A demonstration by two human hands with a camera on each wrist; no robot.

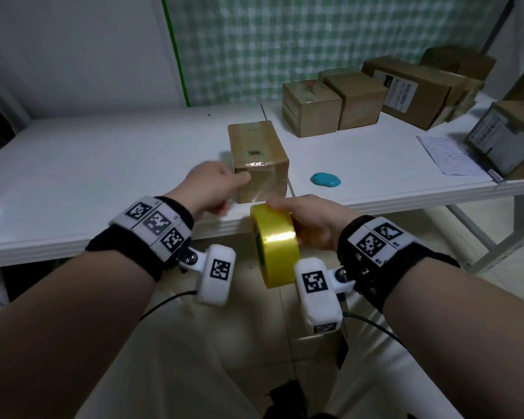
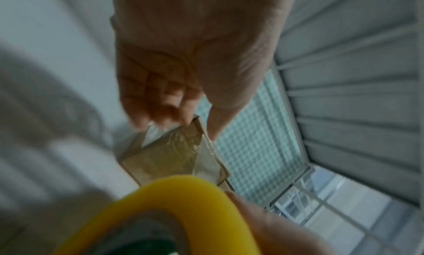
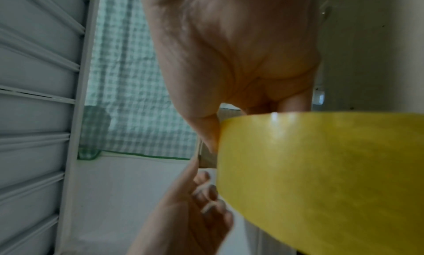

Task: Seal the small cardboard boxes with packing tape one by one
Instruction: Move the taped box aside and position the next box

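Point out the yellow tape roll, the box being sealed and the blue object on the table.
yellow tape roll (image 1: 277,241), head view, on its glossy outer band.
box being sealed (image 1: 256,143), head view, on its taped top.
blue object (image 1: 325,180), head view, on its middle.

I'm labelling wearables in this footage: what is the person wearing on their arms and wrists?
Both forearms are bare, with no sleeves. Each wrist carries a black band, on the left and on the right, topped by white blocks printed with black square code markers. A white padded pod with its own marker hangs off each band on a small metal bracket, one left and one right. A thin black cable trails from each pod.
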